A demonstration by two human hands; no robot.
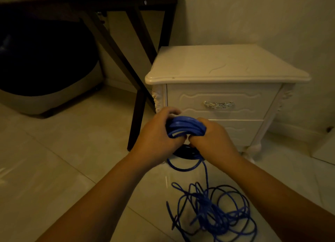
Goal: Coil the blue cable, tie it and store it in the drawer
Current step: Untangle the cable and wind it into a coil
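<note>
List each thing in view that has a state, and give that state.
Blue cable: partly coiled, loops bunched in both hands, the rest tangled loose on the floor.
Left hand: grips the coiled loops.
Right hand: grips the coiled loops.
Top drawer: shut.
Lower drawer: shut.

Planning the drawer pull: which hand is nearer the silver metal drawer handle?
Right. The right hand is just below the silver metal drawer handle; the left hand is farther left.
</note>
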